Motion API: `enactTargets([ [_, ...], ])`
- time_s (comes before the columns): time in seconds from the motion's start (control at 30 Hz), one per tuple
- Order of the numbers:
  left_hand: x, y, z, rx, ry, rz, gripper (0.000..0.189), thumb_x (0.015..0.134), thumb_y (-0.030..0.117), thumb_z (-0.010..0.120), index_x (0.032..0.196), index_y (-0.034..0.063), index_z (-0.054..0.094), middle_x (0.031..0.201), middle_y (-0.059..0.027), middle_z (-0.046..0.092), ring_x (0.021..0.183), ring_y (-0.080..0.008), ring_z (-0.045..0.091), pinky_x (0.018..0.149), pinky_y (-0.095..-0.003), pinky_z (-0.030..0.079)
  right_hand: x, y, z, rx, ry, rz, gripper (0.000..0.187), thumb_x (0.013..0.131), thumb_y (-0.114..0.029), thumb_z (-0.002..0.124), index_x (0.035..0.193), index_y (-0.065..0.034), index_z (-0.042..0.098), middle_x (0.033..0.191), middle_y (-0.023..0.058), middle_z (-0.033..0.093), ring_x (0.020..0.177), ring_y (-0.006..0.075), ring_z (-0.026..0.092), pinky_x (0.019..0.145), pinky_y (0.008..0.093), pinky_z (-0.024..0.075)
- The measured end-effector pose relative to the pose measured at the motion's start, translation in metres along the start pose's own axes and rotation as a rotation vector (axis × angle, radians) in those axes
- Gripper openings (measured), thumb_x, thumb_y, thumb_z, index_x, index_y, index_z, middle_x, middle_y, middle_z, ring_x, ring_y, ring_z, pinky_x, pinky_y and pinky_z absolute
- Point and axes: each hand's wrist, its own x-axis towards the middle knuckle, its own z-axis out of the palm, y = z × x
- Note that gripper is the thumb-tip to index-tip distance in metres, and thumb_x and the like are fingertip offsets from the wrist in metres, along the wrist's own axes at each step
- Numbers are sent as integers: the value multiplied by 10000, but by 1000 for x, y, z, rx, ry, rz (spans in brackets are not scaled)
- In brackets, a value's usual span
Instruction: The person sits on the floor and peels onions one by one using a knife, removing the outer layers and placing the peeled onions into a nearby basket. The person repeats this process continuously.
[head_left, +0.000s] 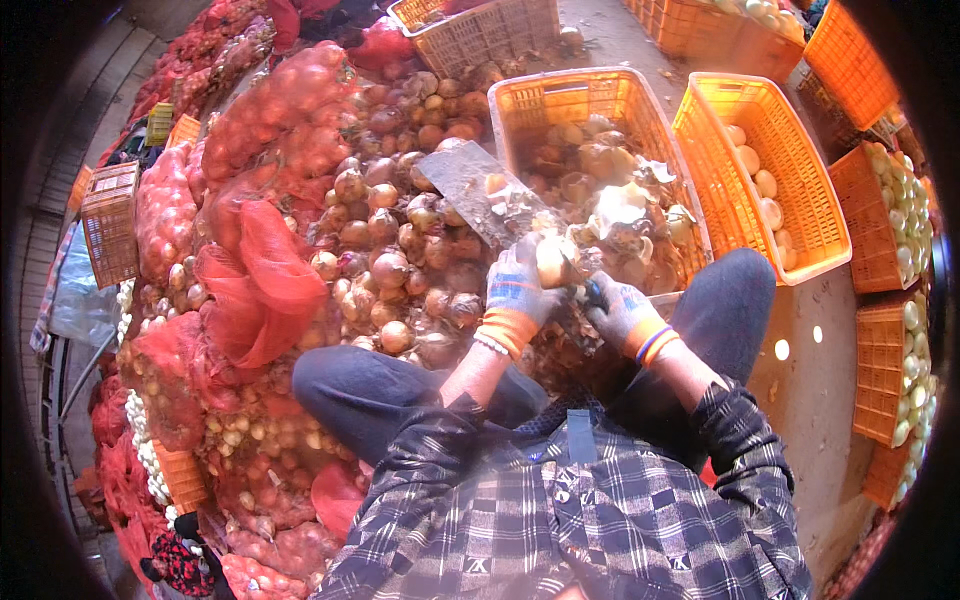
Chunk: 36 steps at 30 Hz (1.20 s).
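Note:
My left hand (517, 281), in a grey-and-blue work glove with an orange cuff, grips an onion (553, 262) between my knees. Close on its right, my gloved right hand (616, 307) is closed around a small dark tool (594, 292), mostly hidden by the fingers; its kind cannot be told. Just beyond both hands stands an orange plastic crate (694, 187) with onion skins and peelings in it. A flat grey board (476, 187) with scraps on it lies from the crate's left side over a heap of unpeeled onions (390, 266).
To the right, another orange crate (814, 202) holds several peeled onions (765, 182). Stacked crates of peeled onions (879, 367) line the far right. Red mesh sacks of onions (277, 120) and a loose red net (259, 285) lie on the left. A crate (487, 34) stands at the top.

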Motion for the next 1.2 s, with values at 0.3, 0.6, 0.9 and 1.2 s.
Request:
enactTargets([
  [0.3,-7,-10,-1,-141,35,82,854,670,295,910,1377,47,501,1208,-201,624,1099,-377,618,964,-438,496,29,28,11,-119,-97,36,513,901,-201,580,1380,-48,478,1044,322,661,1002,484,626,875,535,494],
  [0.6,-16,-28,17,-823,99,105,827,643,162,924,1354,73,509,1254,-112,613,1199,-251,576,1052,-371,461,33,4,-12,1347,-318,269,165,953,-158,684,1100,-111,626,849,-39,602,731,66,563,659,225,473],
  [0.9,6,-3,-20,-15,-50,143,841,613,299,895,1385,176,584,1109,-154,638,1023,-359,629,921,-459,494,48,56,-33,1622,-49,245,146,1012,-255,584,1111,-152,614,812,-40,597,574,67,535,500,242,464],
  [1.2,1,-83,-6,-1029,10,-457,602,774,145,855,1285,54,550,1165,-92,643,1022,-175,621,887,-321,537,-11,0,6,1345,-371,504,420,943,-256,667,1311,-80,569,941,16,664,639,98,575,512,229,462],
])
